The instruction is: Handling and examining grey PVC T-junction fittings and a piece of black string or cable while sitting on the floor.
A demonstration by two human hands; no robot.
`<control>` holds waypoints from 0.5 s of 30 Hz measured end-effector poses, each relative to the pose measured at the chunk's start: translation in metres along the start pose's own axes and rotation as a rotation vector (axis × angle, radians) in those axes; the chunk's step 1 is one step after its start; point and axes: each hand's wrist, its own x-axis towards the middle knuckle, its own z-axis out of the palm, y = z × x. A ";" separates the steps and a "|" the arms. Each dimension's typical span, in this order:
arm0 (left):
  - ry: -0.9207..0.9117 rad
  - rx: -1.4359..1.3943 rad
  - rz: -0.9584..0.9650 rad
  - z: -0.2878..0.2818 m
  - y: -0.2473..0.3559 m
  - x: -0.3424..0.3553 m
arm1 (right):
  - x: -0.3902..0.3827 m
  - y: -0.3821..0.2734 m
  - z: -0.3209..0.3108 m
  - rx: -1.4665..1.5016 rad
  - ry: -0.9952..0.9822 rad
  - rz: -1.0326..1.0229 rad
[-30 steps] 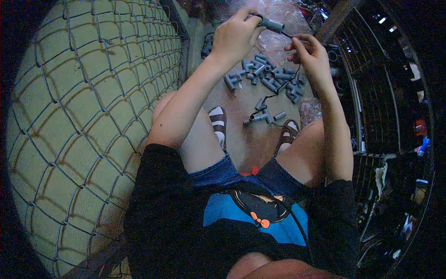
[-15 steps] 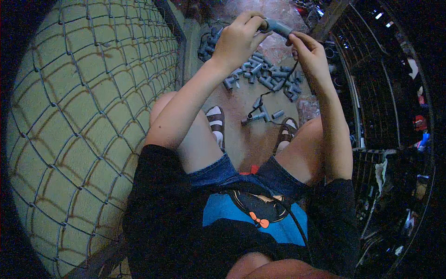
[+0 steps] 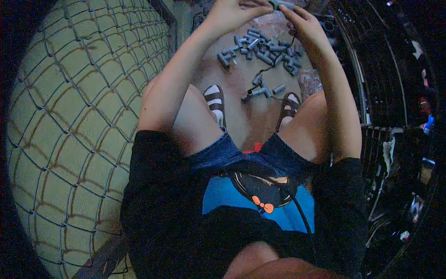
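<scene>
Grey pipe pc [image 3: 285, 5] is sitting btwn both hands at the very top edge of view, partly cut off, partly hidden by fingers. L hand [image 3: 234, 13] is holding its left end, thumb & fingers drawn narrow around it; the far side of that hand is running out of frame. R hand [image 3: 304, 24] is bringing its thumb & fingertips up against the pipe's near side, fingers narrow; can't tell if they're gripping pipe or only touching.

Dark cord [image 3: 266, 69] is hanging below R hand & trailing down over the floor. Pile of grey fittings [image 3: 265, 57] is lying under the hands, mostly tees & short tubes. Nearer the feet, a few loose pcs are lying apart from the pile, incl. a short tube [image 3: 278, 89] near the right sandal [image 3: 289, 110]. Left sandal [image 3: 214, 100] is resting flat opp. Clear plastic [image 3: 310, 83] is lying just beyond the right foot.

Person is sitting knees apart, wearing denim shorts [image 3: 211, 153] & black shirt [image 3: 162, 200] w/ blue print. Chain-link fence [image 3: 76, 185] is standing on the left; dark metal grille w/ clutter is filling the right side, details too dim.
</scene>
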 end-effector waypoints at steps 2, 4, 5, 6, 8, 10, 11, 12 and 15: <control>0.020 -0.004 -0.038 -0.004 -0.001 0.003 | 0.002 -0.001 -0.005 -0.182 0.019 -0.022; 0.032 -0.143 -0.131 -0.010 0.001 0.003 | 0.002 -0.004 -0.007 -0.364 0.053 -0.165; 0.003 -0.156 -0.189 -0.015 0.004 0.003 | 0.001 -0.008 -0.011 -0.475 0.055 -0.149; -0.023 -0.167 -0.243 -0.021 0.008 0.002 | -0.002 -0.012 -0.013 -0.587 0.057 -0.137; -0.153 0.094 0.010 -0.033 0.021 0.001 | -0.009 -0.020 -0.015 -0.485 -0.096 -0.160; -0.229 0.362 0.360 -0.042 0.036 -0.003 | -0.018 -0.027 -0.012 -0.546 -0.249 -0.363; -0.266 0.431 0.343 -0.047 0.044 -0.006 | -0.023 -0.027 -0.004 -0.398 -0.315 -0.330; -0.301 0.501 0.327 -0.051 0.051 -0.010 | -0.027 -0.027 0.002 -0.250 -0.377 -0.289; -0.301 0.601 0.338 -0.058 0.066 -0.020 | -0.031 -0.024 0.027 -0.264 -0.543 -0.478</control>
